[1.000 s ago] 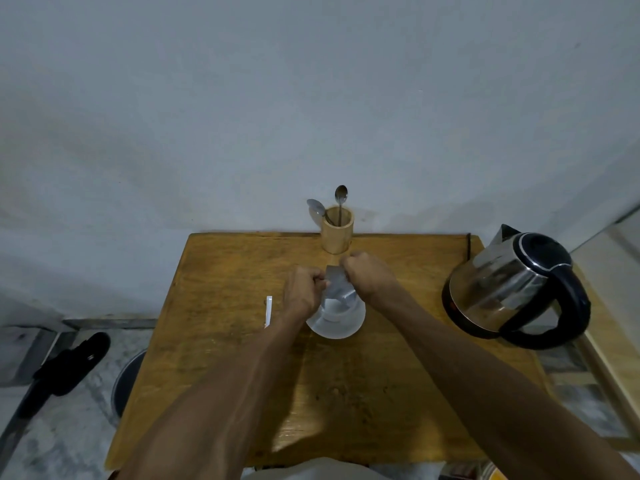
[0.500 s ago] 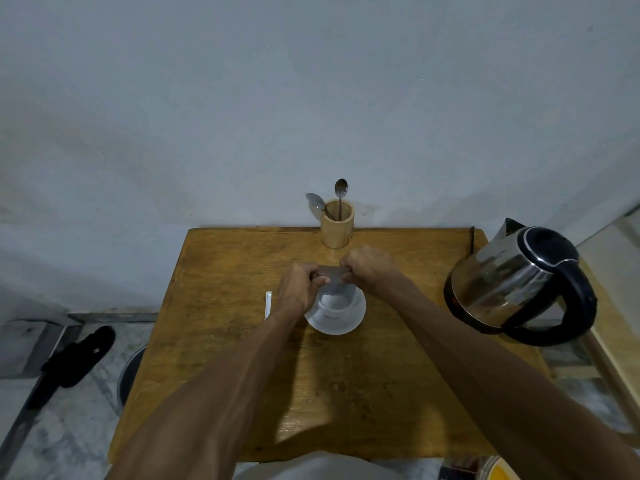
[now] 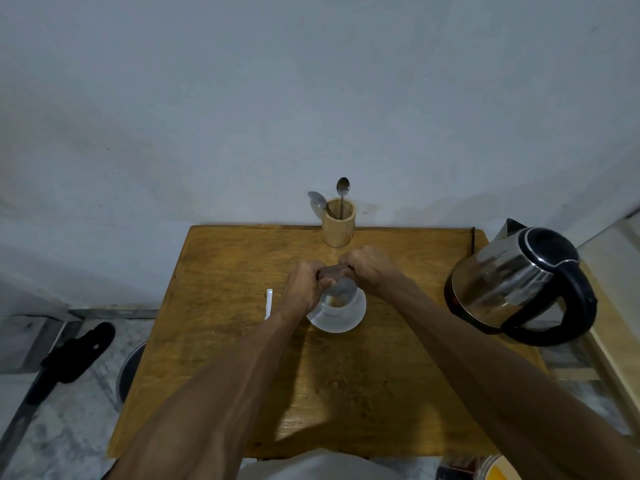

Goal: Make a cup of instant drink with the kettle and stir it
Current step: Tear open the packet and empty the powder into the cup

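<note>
A white cup (image 3: 337,304) stands on a white saucer (image 3: 349,322) in the middle of the wooden table (image 3: 221,306). Brownish powder shows inside the cup. Right above it my left hand (image 3: 304,285) and my right hand (image 3: 367,270) both pinch a small grey sachet (image 3: 337,276), held tipped over the cup. The steel kettle (image 3: 512,282) with a black lid and handle sits at the table's right edge. Two spoons (image 3: 342,192) stand in a wooden holder (image 3: 338,223) at the back edge.
A thin white stick sachet (image 3: 268,304) lies on the table left of the saucer. A dark sandal (image 3: 74,355) and a round metal bin (image 3: 130,372) are on the floor to the left. The wall rises directly behind the table.
The sachet went from upright between my hands to stretched flat and then tipped over the cup; brown powder now shows in the cup. Both hands stayed over the cup.
</note>
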